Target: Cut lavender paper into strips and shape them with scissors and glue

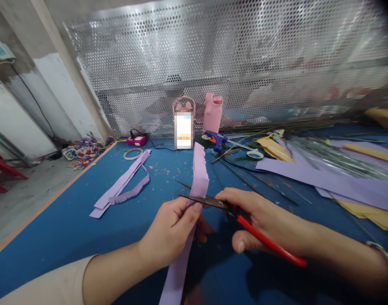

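A long purple paper strip [199,169] stands up from my left hand [173,228], pinched between thumb and fingers, its lower end hanging toward me. Small cuts fringe the strip's right edge above the pinch. In my right hand [260,218] is a pair of scissors [266,241] with red handles and dark blades. The blades are parted around the strip, just above my left thumb. Further left on the table lie more purple strips [122,184], one of them narrow and crinkled along its edge.
The blue table [70,241] also bears a phone [183,130], a pink bottle [213,112], a blue glue gun [216,140], tape rolls [255,154] and a magenta box [136,140]. Purple sheets [323,180], yellow paper [368,214] and wires spread at right. A perforated metal screen [244,55] stands behind.
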{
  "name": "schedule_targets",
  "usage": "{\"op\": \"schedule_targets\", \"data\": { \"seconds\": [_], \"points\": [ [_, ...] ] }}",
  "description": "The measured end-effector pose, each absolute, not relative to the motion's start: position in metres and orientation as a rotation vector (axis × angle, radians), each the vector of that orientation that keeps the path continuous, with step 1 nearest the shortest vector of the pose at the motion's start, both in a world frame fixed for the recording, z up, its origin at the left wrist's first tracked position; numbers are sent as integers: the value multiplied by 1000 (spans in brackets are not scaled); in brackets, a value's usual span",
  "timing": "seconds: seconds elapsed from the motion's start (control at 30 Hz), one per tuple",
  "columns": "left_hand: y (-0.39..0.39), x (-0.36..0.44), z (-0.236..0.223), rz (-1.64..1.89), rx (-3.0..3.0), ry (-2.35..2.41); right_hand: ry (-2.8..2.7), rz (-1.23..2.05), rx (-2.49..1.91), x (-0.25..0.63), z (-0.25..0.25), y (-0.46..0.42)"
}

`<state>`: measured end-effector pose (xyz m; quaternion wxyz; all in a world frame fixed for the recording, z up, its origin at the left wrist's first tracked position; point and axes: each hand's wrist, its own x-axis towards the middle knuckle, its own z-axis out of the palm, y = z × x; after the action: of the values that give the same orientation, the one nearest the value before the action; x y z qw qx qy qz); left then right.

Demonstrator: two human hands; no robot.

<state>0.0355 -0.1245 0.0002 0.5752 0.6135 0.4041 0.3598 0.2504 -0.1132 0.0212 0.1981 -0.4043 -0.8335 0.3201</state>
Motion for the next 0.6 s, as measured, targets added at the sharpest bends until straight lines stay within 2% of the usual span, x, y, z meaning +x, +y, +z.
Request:
{"op": "schedule_targets", "data": {
  "seconds": [0.6],
  "points": [
    [-126,36,2,836,1332,916,-2366,868,-1105,253,15,-110]
  ]
}}
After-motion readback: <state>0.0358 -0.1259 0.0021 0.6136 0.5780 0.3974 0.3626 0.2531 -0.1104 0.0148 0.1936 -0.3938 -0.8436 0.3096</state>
